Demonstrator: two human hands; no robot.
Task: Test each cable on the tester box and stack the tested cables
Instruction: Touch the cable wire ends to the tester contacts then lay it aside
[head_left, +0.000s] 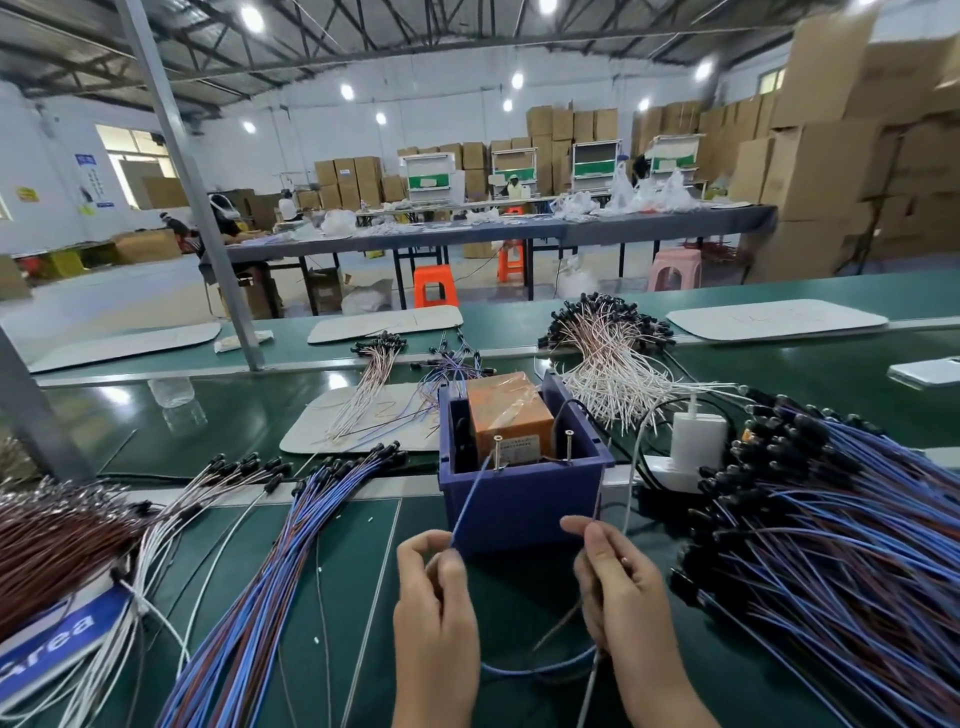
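Note:
The tester box (524, 499) is a blue plastic case with an orange block inside and two upright metal screws at its front rim. My left hand (436, 608) pinches a blue cable (470, 499), whose bare end reaches up to the left screw (497, 452). My right hand (618, 587) pinches the cable's other end just right of the box's front, below the right screw (569, 447); the cable loops down between my wrists. A stack of blue and brown cables (270, 582) fans out at the left. A large heap of blue cables (831, 535) lies at the right.
White and pink cable bundles (608, 358) lie behind the box on the green belt. A white charger (696, 441) sits in a power strip right of the box. Brown cables (57, 540) lie at far left. A steel post (208, 223) stands back left.

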